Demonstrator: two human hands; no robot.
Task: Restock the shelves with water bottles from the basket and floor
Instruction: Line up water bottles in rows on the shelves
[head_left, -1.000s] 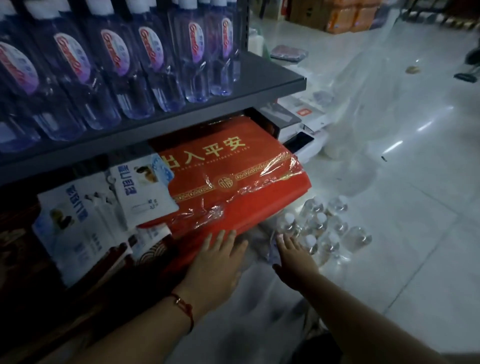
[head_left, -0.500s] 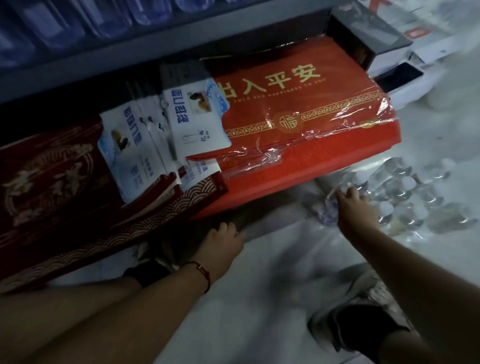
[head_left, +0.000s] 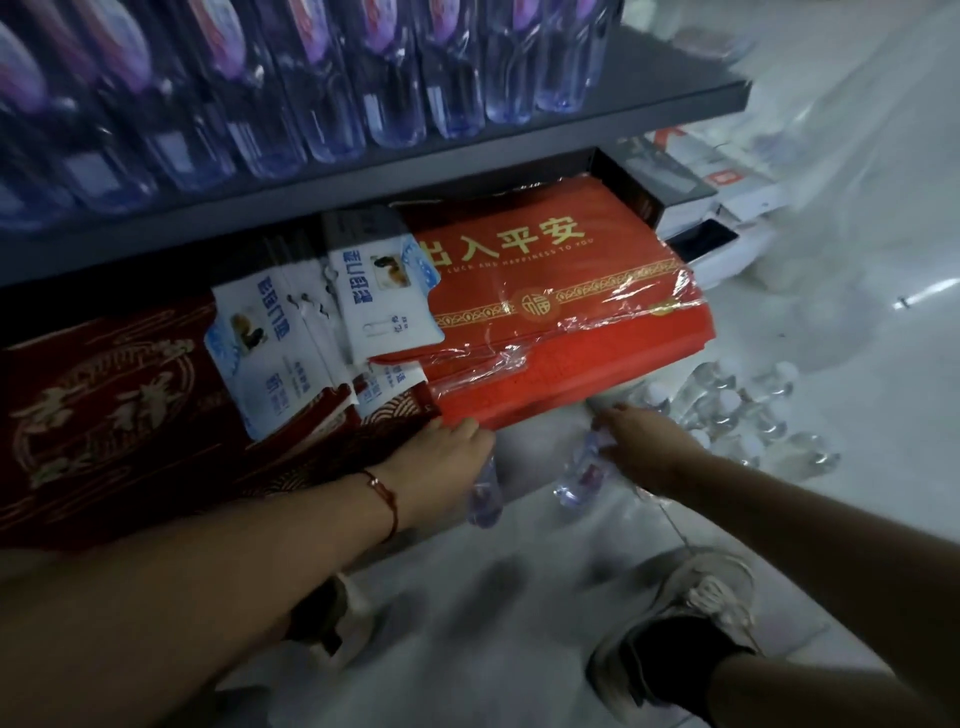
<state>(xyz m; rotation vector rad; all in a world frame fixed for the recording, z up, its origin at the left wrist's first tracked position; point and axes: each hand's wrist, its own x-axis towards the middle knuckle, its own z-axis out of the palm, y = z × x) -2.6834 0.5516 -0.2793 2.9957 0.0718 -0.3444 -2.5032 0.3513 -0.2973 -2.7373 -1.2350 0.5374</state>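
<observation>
While each hand grips one, left bottle (head_left: 485, 496) upright, right bottle (head_left: 582, 475) tilted

A single head-worn camera looks steeply down, close over the shelf (head_left: 467, 171) edge and floor (head_left: 519, 597).

below the grey metal shelf (head_left: 395, 171) lined with clear bottles, both hands each grip a small clear plastic water bottle: left hand (head_left: 441, 457) one (head_left: 485, 496), right hand (head_left: 644, 449) another (head_left: 579, 480), near floor bottles (head_left: 737, 410).
</observation>
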